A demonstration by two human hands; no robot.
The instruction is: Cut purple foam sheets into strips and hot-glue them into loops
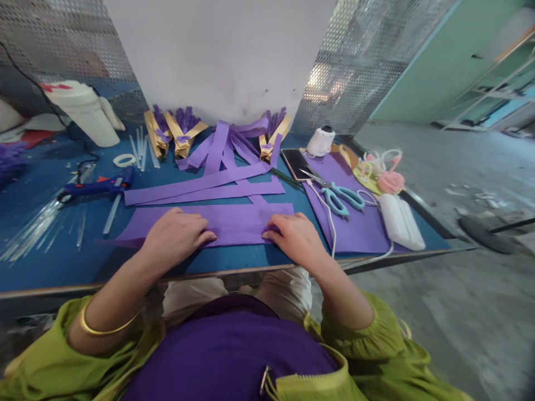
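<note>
A folded purple paper sheet (236, 221) lies near the front edge of the blue table (50, 262). My left hand (175, 236) presses flat on its left part, fingers curled down onto the fold. On the sheet's right end my right hand (295, 236) pinches the edge. Long purple paper strips (209, 186) lie just behind the sheet. Behind those stand finished purple-and-gold paper bunches (175, 131).
Teal-handled scissors (340, 196) and a phone (297, 164) rest on another purple sheet (359, 228) at the right, beside a white block (400, 221) and a pink paper rose (390, 182). A blue glue gun (100, 186), glue sticks (29, 231), tape ring (124, 160) and white jug (86, 114) sit left.
</note>
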